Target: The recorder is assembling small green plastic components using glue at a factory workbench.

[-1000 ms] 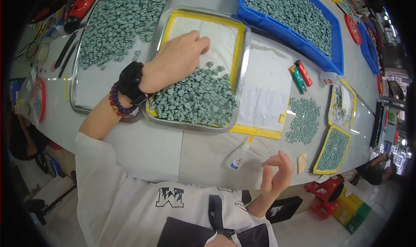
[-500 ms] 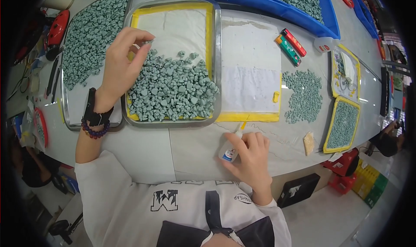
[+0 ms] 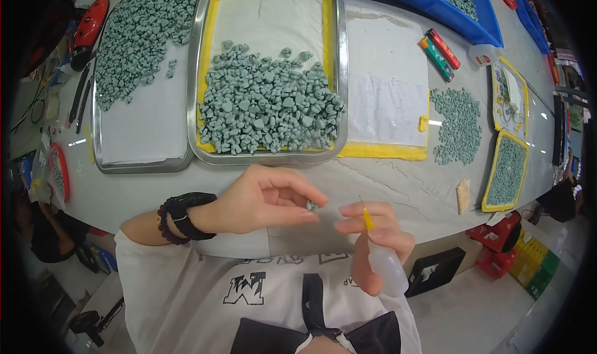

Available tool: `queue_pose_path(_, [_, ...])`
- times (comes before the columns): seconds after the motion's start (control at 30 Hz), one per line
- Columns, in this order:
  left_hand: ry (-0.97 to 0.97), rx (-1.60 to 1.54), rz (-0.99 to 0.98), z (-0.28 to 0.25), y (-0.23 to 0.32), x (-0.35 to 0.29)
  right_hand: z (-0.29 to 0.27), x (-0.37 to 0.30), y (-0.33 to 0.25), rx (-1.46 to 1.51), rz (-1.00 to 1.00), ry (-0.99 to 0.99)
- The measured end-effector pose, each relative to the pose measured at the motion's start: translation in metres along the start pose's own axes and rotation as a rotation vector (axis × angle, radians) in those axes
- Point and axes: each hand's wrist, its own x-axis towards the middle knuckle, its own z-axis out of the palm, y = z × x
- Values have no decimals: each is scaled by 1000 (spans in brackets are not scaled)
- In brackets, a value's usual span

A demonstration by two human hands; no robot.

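Between thumb and forefinger, my left hand (image 3: 267, 198) pinches a small grey-green stone piece (image 3: 312, 205) in front of the table's near edge. To its right, my right hand (image 3: 379, 236) is closed around a translucent glue bottle (image 3: 387, 270) with a yellow tip and a thin needle pointing up. The hands are close together but apart. Beyond them lies a metal tray (image 3: 341, 130) with a yellow-edged white liner, its nearer part heaped with similar grey-green pieces (image 3: 267, 105).
A second tray (image 3: 146, 158) of pieces stands at left. Right of the middle tray are a yellow-edged white board (image 3: 385, 111), two lighters (image 3: 440, 52), a patch of tiny pieces (image 3: 457, 127), a small bottle (image 3: 484, 54) and small yellow-rimmed trays (image 3: 505, 170). A blue bin (image 3: 488, 27) sits behind.
My left hand has come from over the middle tray toward me, carrying the small piece. My right hand has raised the glue bottle and turned it, needle upward. The view has shifted slightly.
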Motion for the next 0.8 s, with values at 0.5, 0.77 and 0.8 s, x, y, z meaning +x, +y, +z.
queue_pose_path(0.5, [95,-5,182,-10,-32,-2,14,-1,5,-110,218,-130])
queue_pose_path(0.77, [116,-13,154,-8,-31,-2,11,1,9,-154,145,-190])
queue_pose_path(0.8, [120,-28,136,-7,-31,-2,11,1,9,-169,133,-196])
